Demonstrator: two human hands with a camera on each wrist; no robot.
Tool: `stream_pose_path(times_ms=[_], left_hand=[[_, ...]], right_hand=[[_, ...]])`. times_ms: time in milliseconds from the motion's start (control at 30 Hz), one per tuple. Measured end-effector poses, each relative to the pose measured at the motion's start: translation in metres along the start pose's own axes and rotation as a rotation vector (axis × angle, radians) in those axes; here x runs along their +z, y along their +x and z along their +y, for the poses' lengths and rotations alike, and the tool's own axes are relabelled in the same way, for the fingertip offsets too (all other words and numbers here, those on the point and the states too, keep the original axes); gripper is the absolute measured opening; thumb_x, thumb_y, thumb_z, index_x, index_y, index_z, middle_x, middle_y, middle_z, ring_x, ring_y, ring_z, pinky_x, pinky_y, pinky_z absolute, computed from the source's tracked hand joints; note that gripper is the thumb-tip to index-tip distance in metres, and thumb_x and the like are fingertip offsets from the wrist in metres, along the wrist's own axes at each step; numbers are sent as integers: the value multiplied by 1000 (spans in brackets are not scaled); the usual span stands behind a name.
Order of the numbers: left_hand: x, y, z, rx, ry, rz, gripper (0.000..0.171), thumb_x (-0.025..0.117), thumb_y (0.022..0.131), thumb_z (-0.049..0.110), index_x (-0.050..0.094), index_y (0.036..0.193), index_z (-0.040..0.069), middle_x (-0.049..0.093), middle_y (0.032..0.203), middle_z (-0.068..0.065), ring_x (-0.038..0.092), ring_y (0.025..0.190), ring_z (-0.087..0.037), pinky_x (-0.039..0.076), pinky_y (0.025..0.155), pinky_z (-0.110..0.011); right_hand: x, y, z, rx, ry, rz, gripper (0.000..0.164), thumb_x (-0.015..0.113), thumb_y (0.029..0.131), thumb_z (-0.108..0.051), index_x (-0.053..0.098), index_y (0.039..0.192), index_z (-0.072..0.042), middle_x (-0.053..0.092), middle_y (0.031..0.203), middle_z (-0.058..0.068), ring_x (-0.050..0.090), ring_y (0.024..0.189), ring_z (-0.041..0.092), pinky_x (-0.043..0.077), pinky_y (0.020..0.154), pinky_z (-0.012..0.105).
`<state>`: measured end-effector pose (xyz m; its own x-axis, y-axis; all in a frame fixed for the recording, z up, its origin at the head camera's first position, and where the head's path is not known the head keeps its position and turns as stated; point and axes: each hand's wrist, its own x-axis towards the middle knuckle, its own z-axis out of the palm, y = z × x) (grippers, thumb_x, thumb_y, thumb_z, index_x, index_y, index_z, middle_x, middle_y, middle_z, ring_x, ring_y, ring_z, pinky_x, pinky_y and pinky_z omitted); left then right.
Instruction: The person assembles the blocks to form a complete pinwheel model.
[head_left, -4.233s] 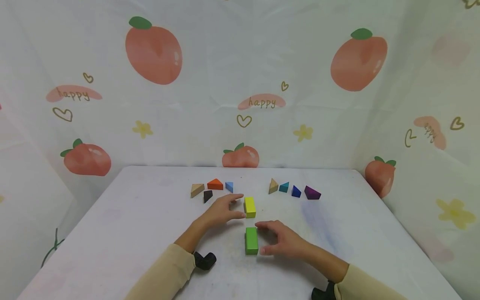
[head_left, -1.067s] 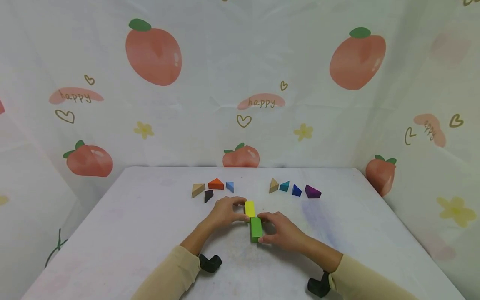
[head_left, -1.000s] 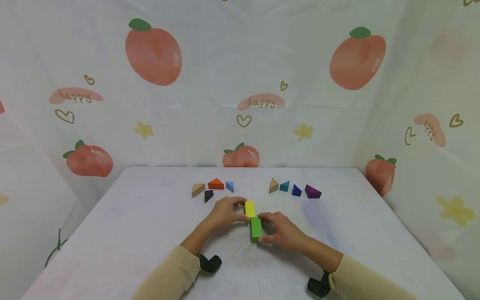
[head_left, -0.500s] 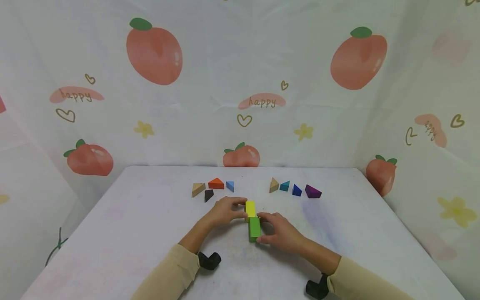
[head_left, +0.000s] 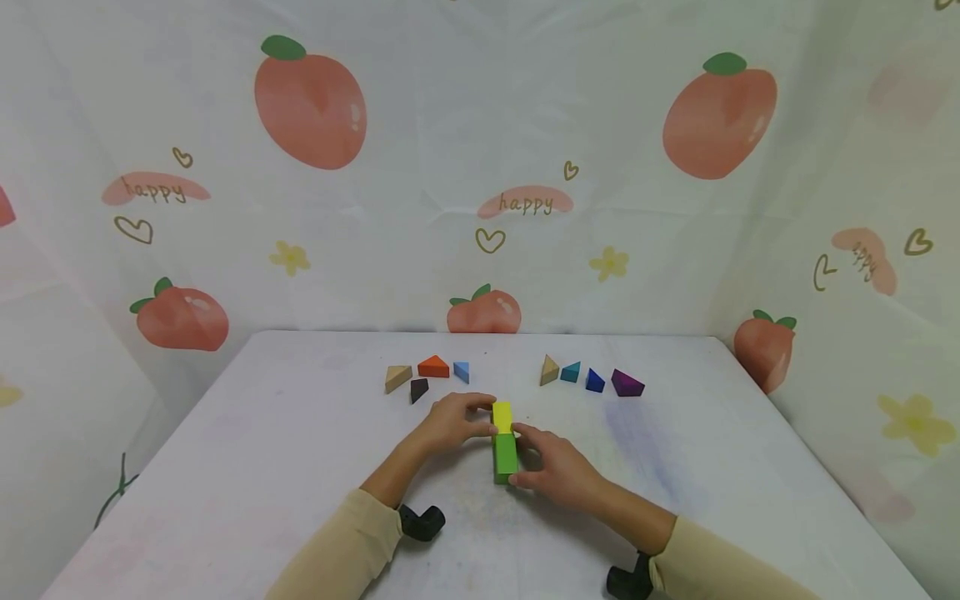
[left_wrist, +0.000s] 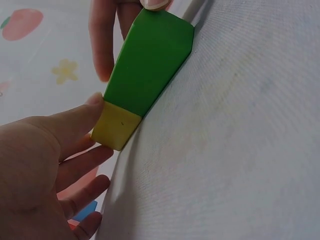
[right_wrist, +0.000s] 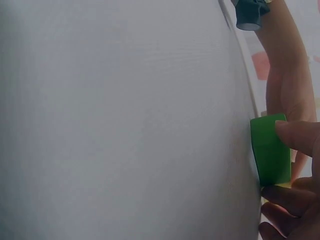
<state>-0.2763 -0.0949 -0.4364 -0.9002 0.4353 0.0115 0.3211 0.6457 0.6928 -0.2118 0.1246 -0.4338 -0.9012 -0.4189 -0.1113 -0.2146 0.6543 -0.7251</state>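
A yellow rectangular block (head_left: 502, 416) and a green rectangular block (head_left: 506, 457) lie end to end on the white table, the green one nearer the person. My left hand (head_left: 453, 424) holds the yellow block from its left side, thumb and fingers at its edges. From the right, my right hand (head_left: 559, 469) grips the green block lengthwise, thumb at its near end and fingers by the far end. In the left wrist view the green block (left_wrist: 149, 62) meets the yellow block (left_wrist: 115, 126) in one line. The right wrist view shows mostly the green block (right_wrist: 272, 150).
Toward the back left lie a wooden triangle (head_left: 397, 378), a black piece (head_left: 419, 390), an orange triangle (head_left: 433, 367) and a light blue one (head_left: 462, 372). At the back right are a wooden triangle (head_left: 549, 369), teal (head_left: 571, 372), blue (head_left: 595, 380) and purple (head_left: 627, 382) pieces.
The blocks stood apart at first, with both hands beside them. The green block has been brought against the yellow one, then slid left into line with it by my right hand.
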Motion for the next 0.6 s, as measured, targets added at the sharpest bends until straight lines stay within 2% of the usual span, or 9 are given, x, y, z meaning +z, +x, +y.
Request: stream_pose_path(times_ms=[267, 400, 500, 600], left_hand=[[0, -1, -1, -8, -6, 1, 55, 74, 87, 33, 58, 136, 15, 64, 125, 0, 53, 118, -24, 35, 103, -53], [0, -3, 1, -20, -2, -5, 58, 74, 87, 36, 56, 138, 17, 60, 131, -2, 53, 121, -25, 37, 103, -53], [0, -6, 4, -10, 9, -21, 61, 74, 86, 38, 54, 140, 17, 54, 139, -3, 47, 128, -27, 37, 104, -53], [1, -10, 10, 20, 46, -49, 65, 74, 86, 40, 51, 142, 17, 47, 146, -2, 38, 136, -28, 31, 107, -56]], right_hand=[[1, 0, 0, -4, 8, -2, 77, 77, 84, -28, 39, 149, -11, 54, 139, 11, 44, 132, 33, 38, 102, 57], [1, 0, 0, -11, 6, -4, 77, 77, 84, -28, 39, 149, -11, 55, 138, 11, 45, 132, 33, 38, 102, 57], [2, 0, 1, -16, 1, 3, 77, 78, 84, -29, 39, 148, -11, 55, 137, 11, 45, 131, 33, 38, 102, 57], [2, 0, 2, -22, -9, 10, 78, 78, 83, -31, 39, 148, -11, 55, 138, 10, 44, 132, 33, 36, 103, 57]])
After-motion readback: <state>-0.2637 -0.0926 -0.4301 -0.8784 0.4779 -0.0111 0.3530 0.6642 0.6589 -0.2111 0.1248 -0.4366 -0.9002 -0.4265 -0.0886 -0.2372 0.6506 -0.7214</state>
